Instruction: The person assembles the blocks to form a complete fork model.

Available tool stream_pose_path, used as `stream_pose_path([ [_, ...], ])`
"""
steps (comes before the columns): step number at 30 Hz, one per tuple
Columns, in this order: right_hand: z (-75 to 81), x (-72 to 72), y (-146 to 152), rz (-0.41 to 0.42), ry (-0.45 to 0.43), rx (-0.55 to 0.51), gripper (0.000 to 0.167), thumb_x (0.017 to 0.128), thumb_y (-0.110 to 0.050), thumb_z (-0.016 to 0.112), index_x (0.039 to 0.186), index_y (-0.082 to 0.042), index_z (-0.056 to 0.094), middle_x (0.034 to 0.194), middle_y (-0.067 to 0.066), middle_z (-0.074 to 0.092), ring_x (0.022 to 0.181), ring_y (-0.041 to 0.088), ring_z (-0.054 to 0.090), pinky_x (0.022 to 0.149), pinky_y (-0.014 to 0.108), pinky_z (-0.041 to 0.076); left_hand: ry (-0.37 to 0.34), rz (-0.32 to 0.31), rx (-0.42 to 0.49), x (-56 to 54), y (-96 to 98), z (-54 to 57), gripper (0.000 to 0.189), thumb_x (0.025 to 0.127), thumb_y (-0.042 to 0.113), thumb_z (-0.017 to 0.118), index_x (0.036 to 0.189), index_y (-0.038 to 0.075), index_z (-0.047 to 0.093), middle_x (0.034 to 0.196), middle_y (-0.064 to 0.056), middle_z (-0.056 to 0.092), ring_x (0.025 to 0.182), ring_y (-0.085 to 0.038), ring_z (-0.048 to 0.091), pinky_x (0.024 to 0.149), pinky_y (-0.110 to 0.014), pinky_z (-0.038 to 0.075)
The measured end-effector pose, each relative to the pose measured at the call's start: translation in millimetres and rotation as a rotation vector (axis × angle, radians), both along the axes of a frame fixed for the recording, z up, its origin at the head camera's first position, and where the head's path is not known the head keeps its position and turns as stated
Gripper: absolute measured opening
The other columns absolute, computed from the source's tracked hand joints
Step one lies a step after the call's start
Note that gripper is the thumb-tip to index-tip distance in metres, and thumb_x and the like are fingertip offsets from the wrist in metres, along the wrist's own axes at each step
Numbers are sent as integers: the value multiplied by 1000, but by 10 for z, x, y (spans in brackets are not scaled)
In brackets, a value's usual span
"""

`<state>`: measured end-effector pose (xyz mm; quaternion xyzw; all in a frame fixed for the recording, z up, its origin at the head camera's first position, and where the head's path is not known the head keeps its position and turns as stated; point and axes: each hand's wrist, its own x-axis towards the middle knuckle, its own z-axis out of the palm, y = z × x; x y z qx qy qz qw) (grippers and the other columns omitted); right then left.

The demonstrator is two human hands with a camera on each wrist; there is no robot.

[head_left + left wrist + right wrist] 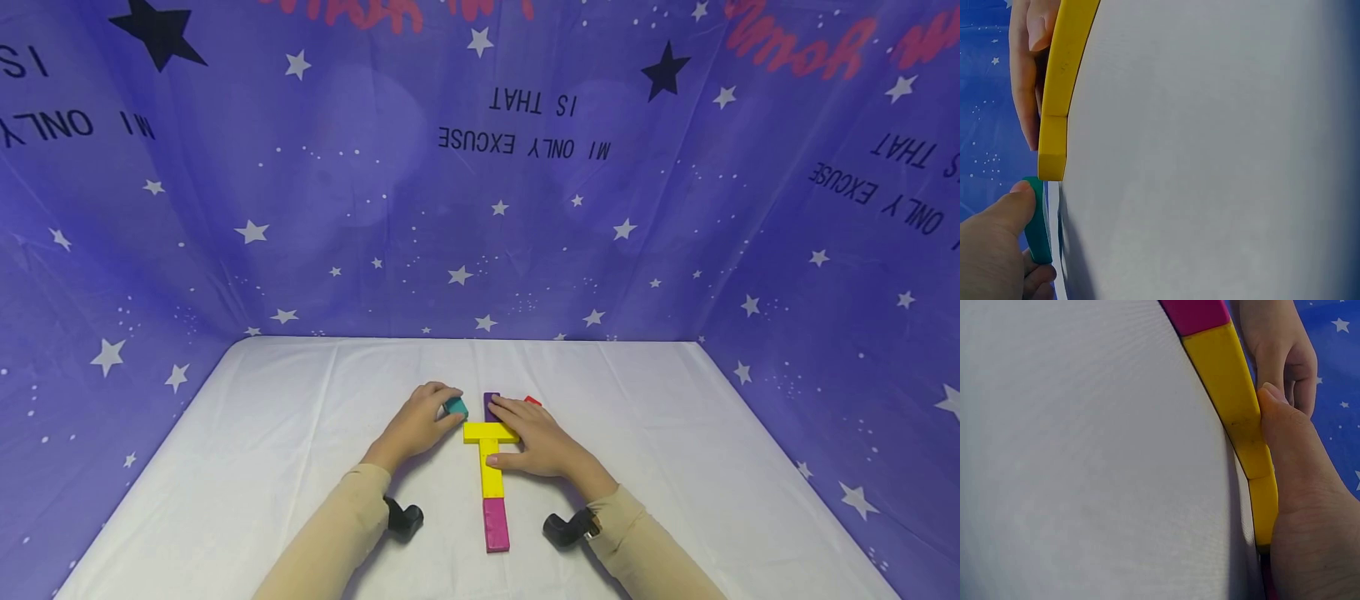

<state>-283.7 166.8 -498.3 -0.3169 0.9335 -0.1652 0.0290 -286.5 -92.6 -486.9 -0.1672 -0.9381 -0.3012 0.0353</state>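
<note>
My left hand [417, 423] pinches a teal block [456, 407] between thumb and fingers, just left of the yellow crossbar block [480, 432]. In the left wrist view the teal block [1037, 219] is tilted, close to the yellow end. Below the crossbar, an upright yellow block [491, 483] meets a magenta block [496, 525], all in one line. A purple block [491, 402] extends above the crossbar. Across these pieces lies my right hand [542, 442], its fingertips on the purple block and its thumb on the upright yellow one. Its palm hides the crossbar's right end.
A red block [532, 401] peeks out behind the right hand, mostly hidden. White cloth [300, 417] covers the table, and purple star-printed curtains [465, 233] rise at the back and both sides. Black wrist mounts [405, 519] sit at both sleeves.
</note>
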Motion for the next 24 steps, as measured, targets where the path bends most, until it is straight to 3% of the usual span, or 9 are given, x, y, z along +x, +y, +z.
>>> stream_pose_path([
  [24, 3, 0, 1, 2, -3, 2, 96, 82, -79, 52, 158, -26, 28, 164, -10, 25, 152, 18, 25, 125, 53, 16, 3, -4, 12, 46, 86, -14, 43, 94, 36, 66, 133, 18, 63, 137, -11, 57, 130, -29, 52, 115, -50, 41],
])
